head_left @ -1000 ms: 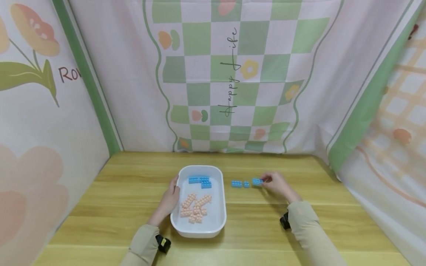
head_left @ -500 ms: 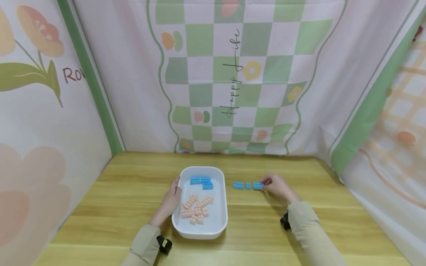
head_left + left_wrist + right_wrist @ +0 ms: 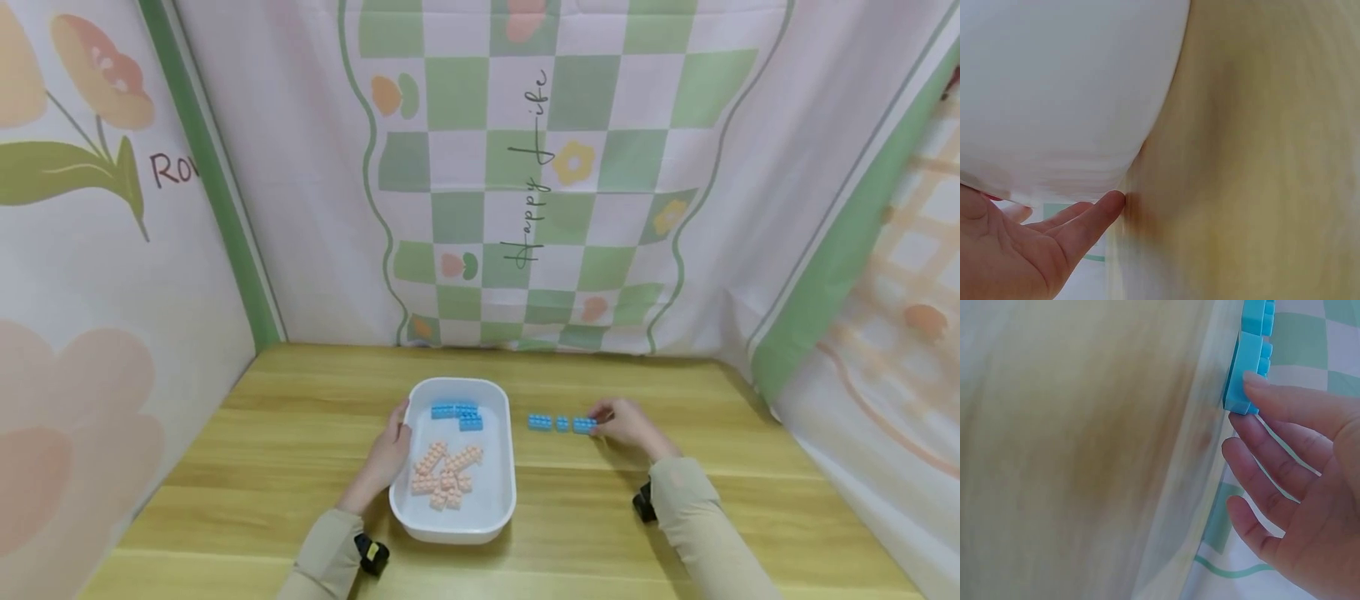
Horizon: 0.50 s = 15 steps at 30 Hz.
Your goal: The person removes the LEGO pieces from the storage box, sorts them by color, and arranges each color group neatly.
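The right hand (image 3: 628, 429) pinches a blue, rectangular, studded plastic brick (image 3: 1244, 365) by its near end, the thumb lying against it and the opposing fingertip partly hidden behind. The remaining right fingers are slightly bent and spread apart from one another, off the brick. Just left of the right fingers, in line with the pinched piece, sits a small blue studded brick (image 3: 562, 423), and farther left in the same row a longer blue studded brick (image 3: 539, 422). The row is on a yellowish wood-grain surface (image 3: 570, 508).

Well to the left of the right fingers is a white, rounded-rectangular tray (image 3: 491, 483). The left hand (image 3: 388, 457) grips its left side, fingers laid against the outer wall and thumb at the rim. Inside, to the right of the left fingertips and near the far end, lie three blue studded bricks (image 3: 453, 410), two end to end and one just nearer. Nearer the person than the left fingertips, in the same tray, a cluster of peach studded bricks (image 3: 446, 475) overlaps loosely.

Behind both hands' fingers are beige sleeves (image 3: 326, 550) and black wrist-worn devices (image 3: 371, 554). Beyond the fingers hangs a green-and-white checked curtain (image 3: 502, 217) lettered "Happy Life".
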### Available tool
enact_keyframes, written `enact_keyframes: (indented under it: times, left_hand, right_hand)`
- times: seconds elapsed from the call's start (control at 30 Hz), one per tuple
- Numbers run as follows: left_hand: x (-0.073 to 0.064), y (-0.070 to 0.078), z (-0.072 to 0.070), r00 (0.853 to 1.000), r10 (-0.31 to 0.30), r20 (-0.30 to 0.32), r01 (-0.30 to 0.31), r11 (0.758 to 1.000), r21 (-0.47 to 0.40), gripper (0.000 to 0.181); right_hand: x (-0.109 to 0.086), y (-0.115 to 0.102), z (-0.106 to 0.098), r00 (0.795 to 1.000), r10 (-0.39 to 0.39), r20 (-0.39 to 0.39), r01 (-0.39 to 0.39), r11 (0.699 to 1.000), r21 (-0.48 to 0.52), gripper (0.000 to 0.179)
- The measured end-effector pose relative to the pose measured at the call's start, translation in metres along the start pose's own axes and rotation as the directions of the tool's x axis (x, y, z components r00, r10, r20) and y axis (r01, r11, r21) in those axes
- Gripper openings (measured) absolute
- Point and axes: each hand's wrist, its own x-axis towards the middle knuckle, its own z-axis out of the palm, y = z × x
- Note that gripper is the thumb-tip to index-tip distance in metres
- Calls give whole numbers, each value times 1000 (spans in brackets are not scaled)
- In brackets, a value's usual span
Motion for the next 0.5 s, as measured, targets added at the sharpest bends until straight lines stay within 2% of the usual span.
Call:
enact_keyframes:
  times: [0.23, 0.4, 0.5]
  left_hand:
    - [1, -1, 1, 1000, 3, -10, -3, 1000, 4, 51]
    - [-3, 1, 0, 998, 57, -21, -57, 998, 8, 52]
    - [-3, 2, -1, 998, 64, -18, -64, 998, 1, 52]
  right_hand:
    - [0, -3, 0, 1000, -3, 9, 3, 1000, 3, 18]
    - [2, -4, 0, 1000, -19, 11, 19, 1000, 0, 19]
    - [3, -3, 1, 1000, -19, 19, 19, 1000, -4, 20]
